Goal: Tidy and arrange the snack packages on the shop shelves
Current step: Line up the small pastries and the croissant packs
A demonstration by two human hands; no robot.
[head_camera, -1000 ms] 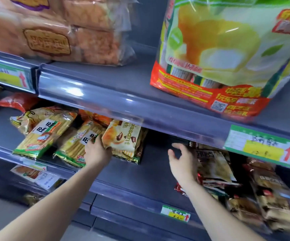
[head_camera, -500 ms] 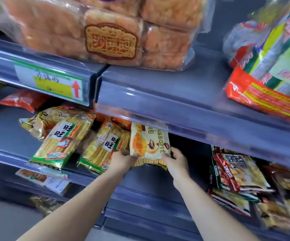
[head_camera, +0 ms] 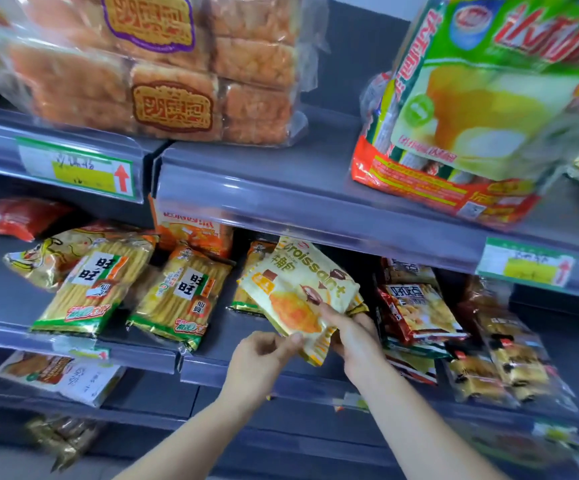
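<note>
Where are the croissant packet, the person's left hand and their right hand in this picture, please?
croissant packet (head_camera: 300,289): head view, middle of its printed front.
left hand (head_camera: 264,356): head view, back of the hand, which pinches the packet's lower corner.
right hand (head_camera: 354,341): head view, back of the hand, thumb on the packet.
</note>
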